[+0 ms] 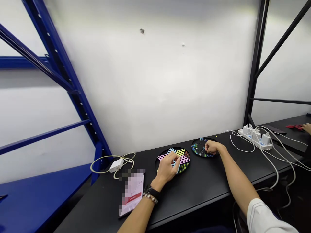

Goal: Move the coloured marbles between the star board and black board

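A round Chinese checkers board (186, 159) lies on the black table, its star marked in pink, yellow and blue with dark holes. Coloured marbles sit in the rim pockets at its right side. My left hand (168, 166) is over the board with its fingers curled and thumb drawn in; whatever may be in the pinch is hidden. Farther right lies a round black tray (199, 149) with blue, green and other small marbles around it. My right hand (212, 147) is closed over this tray's right part, fingertips turned down, their contents out of sight.
A tablet or phone with a lit screen (133, 192) lies left of my left forearm. Behind it are a white charger (116, 165) and its looped cable. A power strip (257, 139) with several plugs and trailing cables stands at right. Another person's hand (307, 127) shows at the far right.
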{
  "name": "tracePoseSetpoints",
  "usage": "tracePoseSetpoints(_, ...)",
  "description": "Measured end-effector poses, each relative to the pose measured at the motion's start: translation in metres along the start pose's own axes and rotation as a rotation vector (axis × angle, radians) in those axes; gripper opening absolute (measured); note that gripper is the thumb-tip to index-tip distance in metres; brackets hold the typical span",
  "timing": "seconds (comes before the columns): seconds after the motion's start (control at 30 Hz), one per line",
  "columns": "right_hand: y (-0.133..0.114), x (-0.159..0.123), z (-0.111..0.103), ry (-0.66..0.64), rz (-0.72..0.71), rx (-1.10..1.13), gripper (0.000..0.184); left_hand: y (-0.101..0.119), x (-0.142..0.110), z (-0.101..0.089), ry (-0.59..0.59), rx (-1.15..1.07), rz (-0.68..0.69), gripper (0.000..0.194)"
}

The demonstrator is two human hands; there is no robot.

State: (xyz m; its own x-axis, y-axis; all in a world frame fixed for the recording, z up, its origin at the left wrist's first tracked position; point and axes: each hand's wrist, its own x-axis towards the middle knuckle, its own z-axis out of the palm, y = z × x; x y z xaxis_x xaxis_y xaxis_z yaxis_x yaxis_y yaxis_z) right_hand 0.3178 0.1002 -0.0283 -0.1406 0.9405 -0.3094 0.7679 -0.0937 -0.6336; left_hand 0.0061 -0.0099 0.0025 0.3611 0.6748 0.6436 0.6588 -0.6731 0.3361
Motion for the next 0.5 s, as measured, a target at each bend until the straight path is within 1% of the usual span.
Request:
tracePoseSetpoints(0.07, 0.000, -0.001, 0.000, 0.012, -0.044, 0.084, 0.019, 0.001, 0.001, 0.000, 0.000, -0.002, 0.008, 0.027)
tracePoseSetpoints(0.13, -0.001, -0.003, -0.002, 0.050, -0.141, 0.278, 0.022, 0.002, 0.001, -0.001, 0.003, -0.003, 0.011, 0.027)
tracePoseSetpoints(0.23, -0.004, -0.010, -0.008, 0.097, -0.323, 0.741, 0.028, 0.002, 0.001, -0.001, 0.006, 0.002, 0.009, 0.028)
tracePoseSetpoints(0.33, -0.006, -0.014, -0.017, 0.080, -0.440, 1.204, 0.027, 0.002, 0.001, -0.002, 0.005, 0.002, 0.009, 0.028)
tracePoseSetpoints(0.4, -0.007, -0.015, -0.023, 0.089, -0.435, 1.431, 0.020, 0.002, 0.001, -0.002, 0.006, -0.001, 0.013, 0.028)
tracePoseSetpoints(0.5, -0.006, -0.011, -0.026, 0.099, -0.298, 1.628, 0.012, 0.002, 0.001, -0.002, 0.004, 0.004, 0.015, 0.028)
